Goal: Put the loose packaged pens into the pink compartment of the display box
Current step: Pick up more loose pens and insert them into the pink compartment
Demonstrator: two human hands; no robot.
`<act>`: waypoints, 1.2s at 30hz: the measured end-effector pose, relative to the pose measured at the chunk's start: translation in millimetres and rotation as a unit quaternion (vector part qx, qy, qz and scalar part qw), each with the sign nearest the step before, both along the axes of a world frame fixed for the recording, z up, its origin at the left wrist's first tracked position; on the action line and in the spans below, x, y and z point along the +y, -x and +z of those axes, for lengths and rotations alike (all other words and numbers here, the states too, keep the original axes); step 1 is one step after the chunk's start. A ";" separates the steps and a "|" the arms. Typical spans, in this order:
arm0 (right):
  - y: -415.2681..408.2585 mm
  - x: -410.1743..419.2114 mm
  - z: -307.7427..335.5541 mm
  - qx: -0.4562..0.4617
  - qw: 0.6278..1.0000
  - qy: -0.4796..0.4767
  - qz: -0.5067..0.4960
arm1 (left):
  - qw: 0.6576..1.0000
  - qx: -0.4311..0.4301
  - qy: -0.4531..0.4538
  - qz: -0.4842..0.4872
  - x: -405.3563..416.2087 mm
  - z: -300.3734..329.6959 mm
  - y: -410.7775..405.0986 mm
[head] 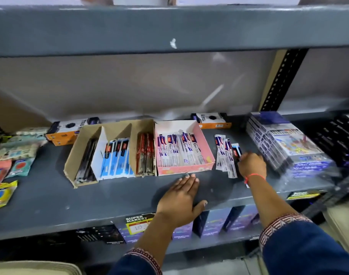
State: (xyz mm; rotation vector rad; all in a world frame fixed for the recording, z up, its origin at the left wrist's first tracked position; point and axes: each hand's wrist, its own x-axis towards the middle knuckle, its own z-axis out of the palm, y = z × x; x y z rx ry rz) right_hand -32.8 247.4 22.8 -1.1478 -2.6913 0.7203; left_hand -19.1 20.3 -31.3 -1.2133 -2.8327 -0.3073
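A grey metal store shelf (pixel 50 195) is carrying a cardboard display box (pixel 110 153) split into four slanted compartments: black pens at the left, then blue-packed pens, then red, and a pink compartment (pixel 185 169) at the right end, already lying about half full of white-and-purple packaged pens. Just right of the box, about three loose packaged pens (pixel 225 157) are lying flat on the bare shelf, glossy and slim, with a shrink-wrapped stack of boxes (pixel 285 143) crowding the far side. The person's right hand (pixel 251 165), a red thread at the wrist, is curling its fingers around one blue-tipped packet (pixel 236 149) at the edge of that loose group. The left hand (pixel 181 197) is lying flat and spread, holding nothing, on open shelf in front of the pink compartment, fingertips nearly touching its front wall.
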 end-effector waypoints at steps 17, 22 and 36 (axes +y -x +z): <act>5.6 21.6 16.7 0.100 0.943 0.312 -0.061 | 1.000 -0.003 -0.006 0.009 -0.2 -0.6 -0.9; -6.3 -22.2 58.1 0.243 0.808 0.534 0.052 | 1.000 -0.004 -0.003 0.011 0.3 4.0 -0.1; -22.2 -136.7 88.1 0.246 0.711 0.616 0.233 | 0.996 -0.040 -0.006 0.081 -52.3 8.0 -1.6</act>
